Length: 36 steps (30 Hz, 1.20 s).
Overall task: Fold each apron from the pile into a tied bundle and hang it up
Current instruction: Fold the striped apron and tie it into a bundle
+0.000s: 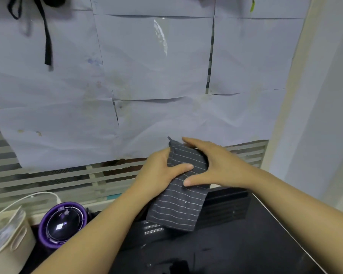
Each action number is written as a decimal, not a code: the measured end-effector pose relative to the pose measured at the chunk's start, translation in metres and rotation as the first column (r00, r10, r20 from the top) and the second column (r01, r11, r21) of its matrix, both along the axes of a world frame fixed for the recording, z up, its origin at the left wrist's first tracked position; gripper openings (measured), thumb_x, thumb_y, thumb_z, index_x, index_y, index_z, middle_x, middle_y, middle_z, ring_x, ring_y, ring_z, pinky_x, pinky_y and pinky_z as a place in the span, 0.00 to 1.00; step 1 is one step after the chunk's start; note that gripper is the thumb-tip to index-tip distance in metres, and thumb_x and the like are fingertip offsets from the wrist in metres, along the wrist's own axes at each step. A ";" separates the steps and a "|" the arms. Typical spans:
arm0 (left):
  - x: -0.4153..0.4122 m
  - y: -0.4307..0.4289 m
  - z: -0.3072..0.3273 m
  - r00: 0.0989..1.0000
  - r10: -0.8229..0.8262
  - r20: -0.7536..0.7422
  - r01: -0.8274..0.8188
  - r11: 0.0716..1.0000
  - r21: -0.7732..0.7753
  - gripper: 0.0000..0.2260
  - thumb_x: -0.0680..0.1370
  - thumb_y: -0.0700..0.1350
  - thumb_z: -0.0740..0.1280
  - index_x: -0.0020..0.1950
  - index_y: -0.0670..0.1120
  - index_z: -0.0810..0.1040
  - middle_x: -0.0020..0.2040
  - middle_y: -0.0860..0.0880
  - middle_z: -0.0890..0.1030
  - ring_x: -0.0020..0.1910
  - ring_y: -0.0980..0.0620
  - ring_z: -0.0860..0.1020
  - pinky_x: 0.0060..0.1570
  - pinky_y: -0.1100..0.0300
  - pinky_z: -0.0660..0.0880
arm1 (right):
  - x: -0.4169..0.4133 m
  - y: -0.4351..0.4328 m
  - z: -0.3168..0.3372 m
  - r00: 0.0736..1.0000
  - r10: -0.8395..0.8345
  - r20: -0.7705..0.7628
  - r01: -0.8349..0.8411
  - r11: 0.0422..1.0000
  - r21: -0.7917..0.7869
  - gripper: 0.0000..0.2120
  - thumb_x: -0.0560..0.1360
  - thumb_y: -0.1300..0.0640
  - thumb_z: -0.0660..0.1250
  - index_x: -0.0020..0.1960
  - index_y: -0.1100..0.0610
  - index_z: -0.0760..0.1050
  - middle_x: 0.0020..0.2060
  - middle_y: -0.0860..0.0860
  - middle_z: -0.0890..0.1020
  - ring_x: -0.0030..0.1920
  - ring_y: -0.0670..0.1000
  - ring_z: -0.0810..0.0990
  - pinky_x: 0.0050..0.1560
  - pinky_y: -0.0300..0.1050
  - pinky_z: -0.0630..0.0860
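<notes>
1. Above the black table (236, 244), the apron (178, 206) hung in the air, folded into a narrow grey pinstriped band.
2. The left hand (158, 171) and right hand (220, 165) clasped its upper end, thumbs across the front. The step looked like folding, with tying needed next.
3. Beyond, black ties (48, 36) hung on the papered wall (156, 66).

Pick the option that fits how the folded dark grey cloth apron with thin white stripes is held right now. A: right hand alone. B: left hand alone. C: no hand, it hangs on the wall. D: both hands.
D: the left hand and the right hand both hold the upper end of the folded dark grey cloth apron with thin white stripes, each thumb across its front.
</notes>
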State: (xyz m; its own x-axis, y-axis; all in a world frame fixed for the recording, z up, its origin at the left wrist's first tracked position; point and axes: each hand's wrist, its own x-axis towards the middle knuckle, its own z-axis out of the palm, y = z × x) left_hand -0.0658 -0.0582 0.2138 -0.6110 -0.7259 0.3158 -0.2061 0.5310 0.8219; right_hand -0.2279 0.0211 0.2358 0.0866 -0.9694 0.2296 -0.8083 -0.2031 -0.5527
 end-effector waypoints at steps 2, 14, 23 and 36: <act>-0.003 0.005 0.009 0.998 0.056 0.014 -0.052 0.983 -0.178 0.11 0.71 0.52 0.74 0.47 0.52 0.75 0.41 0.56 0.81 0.38 0.61 0.79 0.37 0.69 0.72 | 0.001 -0.005 0.000 0.997 0.035 0.064 -0.040 0.996 0.077 0.29 0.65 0.48 0.78 0.62 0.40 0.71 0.51 0.33 0.78 0.50 0.31 0.76 0.47 0.26 0.71; 0.019 0.027 -0.018 0.997 -0.015 0.072 0.002 0.983 0.181 0.27 0.69 0.74 0.50 0.44 0.56 0.78 0.42 0.56 0.83 0.42 0.60 0.80 0.51 0.59 0.76 | -0.017 -0.018 -0.038 0.901 -0.428 -0.073 0.235 0.621 -0.748 0.16 0.66 0.59 0.73 0.54 0.52 0.82 0.35 0.43 0.79 0.36 0.48 0.72 0.42 0.39 0.62; 0.019 0.008 -0.021 0.780 0.221 -0.585 0.448 0.457 0.769 0.26 0.73 0.58 0.66 0.65 0.43 0.77 0.60 0.40 0.80 0.60 0.42 0.79 0.63 0.44 0.71 | 0.011 -0.004 -0.064 0.966 0.119 -0.228 -0.205 0.891 -0.405 0.24 0.72 0.42 0.67 0.65 0.50 0.72 0.75 0.49 0.61 0.73 0.47 0.62 0.71 0.43 0.60; 0.017 0.007 -0.031 0.863 0.185 -0.470 0.289 0.584 0.759 0.23 0.71 0.56 0.68 0.59 0.42 0.81 0.56 0.41 0.82 0.56 0.43 0.81 0.60 0.47 0.73 | 0.011 -0.019 -0.027 0.725 -0.030 0.688 0.238 0.949 -0.208 0.18 0.65 0.55 0.76 0.53 0.45 0.77 0.49 0.42 0.82 0.51 0.46 0.81 0.50 0.38 0.77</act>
